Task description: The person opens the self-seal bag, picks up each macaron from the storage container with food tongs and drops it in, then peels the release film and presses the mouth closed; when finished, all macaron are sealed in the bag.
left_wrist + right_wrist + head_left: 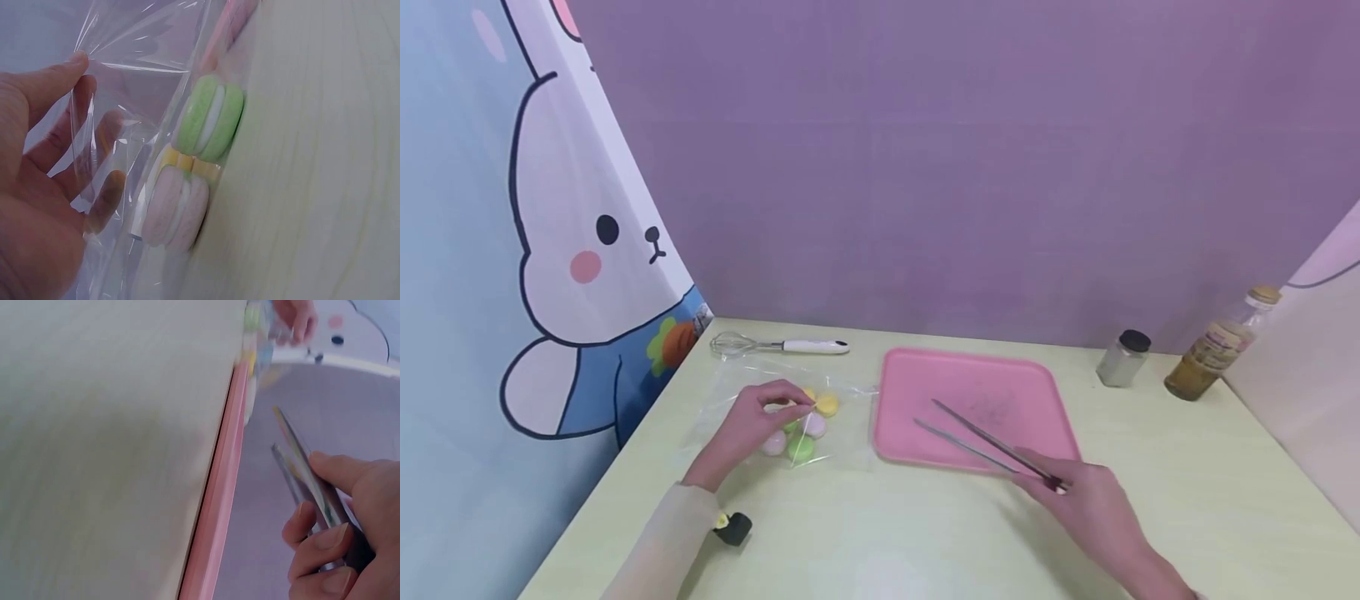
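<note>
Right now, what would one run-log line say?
left grip: pinches bag | right grip: holds tongs above tray | macarons: in bag

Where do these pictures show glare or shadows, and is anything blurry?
Left wrist view: bright glare streaks along the creased clear bag; head view: a faint, soft shadow on the table near the right hand; right wrist view: the distant left hand looks softer than the nearby right hand.

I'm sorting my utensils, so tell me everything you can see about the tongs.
The tongs are slim, shiny and look metal, with two long, narrow arms. They are open, the tips apart with nothing between them. The right hand grips them toward the rear, partly covering them. They point forward and left, held above the pink tray.
</note>
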{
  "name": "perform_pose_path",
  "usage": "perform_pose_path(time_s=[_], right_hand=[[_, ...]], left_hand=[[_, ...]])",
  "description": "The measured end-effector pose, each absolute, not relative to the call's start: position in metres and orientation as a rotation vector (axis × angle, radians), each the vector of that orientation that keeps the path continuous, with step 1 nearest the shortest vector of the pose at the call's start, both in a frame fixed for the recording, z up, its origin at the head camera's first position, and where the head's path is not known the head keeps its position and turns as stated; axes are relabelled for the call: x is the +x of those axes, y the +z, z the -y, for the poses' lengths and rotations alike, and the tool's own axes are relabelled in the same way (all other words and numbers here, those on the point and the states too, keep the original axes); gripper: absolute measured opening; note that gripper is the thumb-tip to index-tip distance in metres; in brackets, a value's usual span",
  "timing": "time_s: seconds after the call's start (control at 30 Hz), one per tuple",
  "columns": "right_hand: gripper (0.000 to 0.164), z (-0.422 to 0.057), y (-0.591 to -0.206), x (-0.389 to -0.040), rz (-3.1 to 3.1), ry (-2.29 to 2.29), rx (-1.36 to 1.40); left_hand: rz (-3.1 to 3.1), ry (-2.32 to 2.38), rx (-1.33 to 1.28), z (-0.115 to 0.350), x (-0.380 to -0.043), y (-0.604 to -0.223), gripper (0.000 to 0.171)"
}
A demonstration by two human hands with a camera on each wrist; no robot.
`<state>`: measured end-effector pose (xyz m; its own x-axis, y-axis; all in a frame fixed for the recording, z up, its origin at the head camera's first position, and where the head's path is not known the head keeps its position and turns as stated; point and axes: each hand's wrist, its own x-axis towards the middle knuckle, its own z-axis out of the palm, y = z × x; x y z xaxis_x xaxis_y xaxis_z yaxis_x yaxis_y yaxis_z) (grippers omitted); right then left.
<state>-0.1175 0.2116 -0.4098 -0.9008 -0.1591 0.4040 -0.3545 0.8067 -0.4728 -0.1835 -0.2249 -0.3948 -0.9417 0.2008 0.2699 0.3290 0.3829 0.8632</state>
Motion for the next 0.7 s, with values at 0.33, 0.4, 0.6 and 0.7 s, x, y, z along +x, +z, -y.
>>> perform_pose_path(time_s=[0.33,0.4,0.6,0.7], right_hand=[[0.036,-0.283,-0.411,-0.092,2.685,0.739,0.091],[0.038,-0.296,-0.412,-0.088,2.707,0.697,0.039],[0.040,-0.336,-0.418,-0.082,2.681,0.552,-0.005],[0.041,-0.357,-0.421,-0.081,2.684,0.482,0.002]], left_hand=[[2.516,-1.601,-0.468,0.226,-0.189,-0.405,0.011],[2.526,-1.596,-0.454,0.227,-0.192,-0.409,0.012],[2.522,-1.603,-0.458,0.225,-0.189,-0.405,0.012],[2.516,-1.594,-0.481,0.224,-0.188,-0.403,0.012]])
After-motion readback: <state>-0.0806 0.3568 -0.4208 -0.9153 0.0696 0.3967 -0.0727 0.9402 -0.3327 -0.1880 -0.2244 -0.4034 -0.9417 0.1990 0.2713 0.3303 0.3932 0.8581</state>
